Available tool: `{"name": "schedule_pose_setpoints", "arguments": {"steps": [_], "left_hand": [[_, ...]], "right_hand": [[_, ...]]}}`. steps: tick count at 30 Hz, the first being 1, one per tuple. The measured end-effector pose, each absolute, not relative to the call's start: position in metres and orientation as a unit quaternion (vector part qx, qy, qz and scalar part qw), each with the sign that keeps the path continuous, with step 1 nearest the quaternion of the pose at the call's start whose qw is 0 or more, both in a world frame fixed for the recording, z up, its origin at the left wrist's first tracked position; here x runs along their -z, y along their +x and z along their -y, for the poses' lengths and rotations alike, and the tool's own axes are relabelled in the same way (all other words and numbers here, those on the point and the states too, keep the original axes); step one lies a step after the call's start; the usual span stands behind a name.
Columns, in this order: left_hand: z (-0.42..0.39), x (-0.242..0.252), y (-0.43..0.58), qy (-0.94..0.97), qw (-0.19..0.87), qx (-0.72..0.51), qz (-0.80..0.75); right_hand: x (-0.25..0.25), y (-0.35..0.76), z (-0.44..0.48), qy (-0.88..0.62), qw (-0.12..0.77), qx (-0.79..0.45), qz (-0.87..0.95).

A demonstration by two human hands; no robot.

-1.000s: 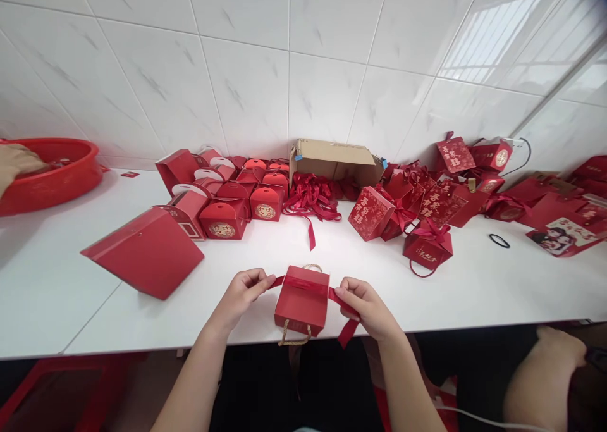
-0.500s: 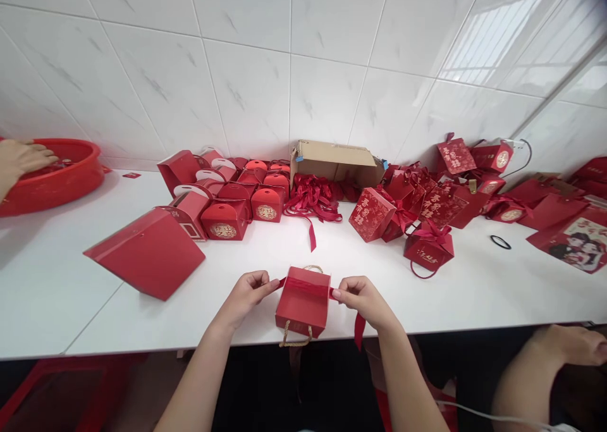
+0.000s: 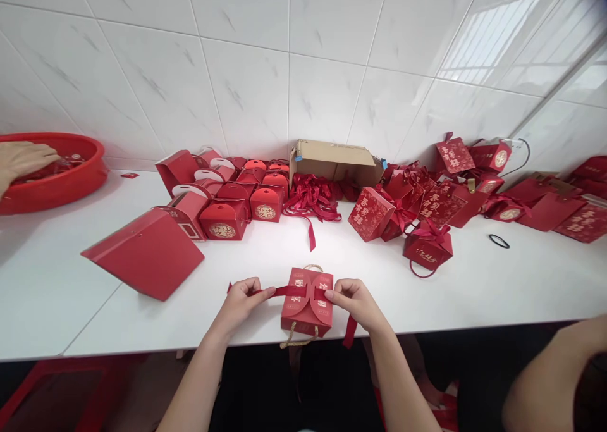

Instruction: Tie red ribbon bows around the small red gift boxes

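A small red gift box with gold print and rope handles sits at the front edge of the white table. A red ribbon runs across its top. My left hand pinches the ribbon to the left of the box. My right hand pinches it at the box's right top corner, and the loose ribbon tail hangs down over the table edge. Both hands are closed on the ribbon.
A large flat red box lies to the left. Several small red boxes, a cardboard carton spilling ribbons and more tied boxes line the wall. Another person's hand reaches into a red basin. A further person's arm is at bottom right.
The gift box has turned so its gold-printed top faces up. The ribbon now stretches over it, and my left hand has drawn its end further left. The person's arm at right shifted.
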State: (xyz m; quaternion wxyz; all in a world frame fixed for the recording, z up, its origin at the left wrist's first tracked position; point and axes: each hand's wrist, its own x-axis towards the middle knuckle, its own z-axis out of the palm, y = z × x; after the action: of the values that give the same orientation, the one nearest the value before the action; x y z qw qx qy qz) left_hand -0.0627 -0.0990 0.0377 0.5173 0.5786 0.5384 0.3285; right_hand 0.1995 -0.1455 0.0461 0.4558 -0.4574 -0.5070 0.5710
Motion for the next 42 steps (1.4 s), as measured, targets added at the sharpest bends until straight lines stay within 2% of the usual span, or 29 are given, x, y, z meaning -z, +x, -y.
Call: {"name": "schedule_pose_setpoints", "arguments": {"steps": [15,26,42], "left_hand": [[0.108,-0.047,-0.091,0.602,0.475,-0.318,-0.558],[0.107,-0.045,-0.075,0.599,0.483,-0.314,-0.556],[0.105,-0.044,-0.067,0.599,0.496,-0.336,-0.531]], "right_hand": [[-0.055,0.199,0.134,-0.414,0.414,-0.593,0.554],[-0.043,0.208,0.13,-0.363,0.405,-0.659,0.52],[-0.032,0.214,0.128,-0.348,0.402,-0.687,0.494]]}}
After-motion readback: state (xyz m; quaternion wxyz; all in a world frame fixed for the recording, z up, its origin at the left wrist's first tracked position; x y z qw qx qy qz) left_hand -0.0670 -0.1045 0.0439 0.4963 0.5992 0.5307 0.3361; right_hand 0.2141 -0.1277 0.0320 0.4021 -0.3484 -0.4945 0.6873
